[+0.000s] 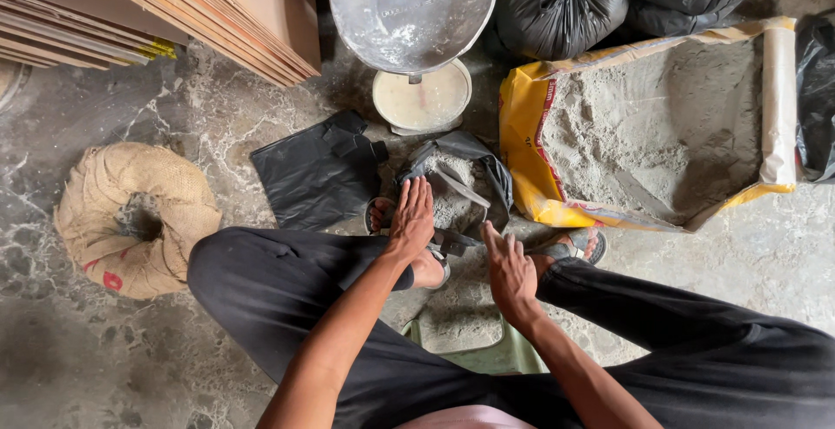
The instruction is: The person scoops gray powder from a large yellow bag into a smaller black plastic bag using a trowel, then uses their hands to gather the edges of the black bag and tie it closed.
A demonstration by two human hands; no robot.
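I sit on a low green stool (496, 355) with a small open black plastic bag (461, 185) of grey powder on the floor between my feet. My left hand (411, 217) stretches flat toward the bag's near left edge, fingers together, holding nothing. My right hand (509, 271) hovers just right of the bag with fingers spread, also empty. A large yellow sack (531, 146) lies open at the right, filled with the same grey powder (661, 129). Flat black plastic bags (317, 172) lie left of the small bag.
A scale with a metal pan (409, 7) and cream base (424, 98) stands ahead. Tied black bags (561, 3) sit behind the sack. Stacked boards (174, 11) lean at the upper left. A rolled burlap sack (135, 216) rests at the left.
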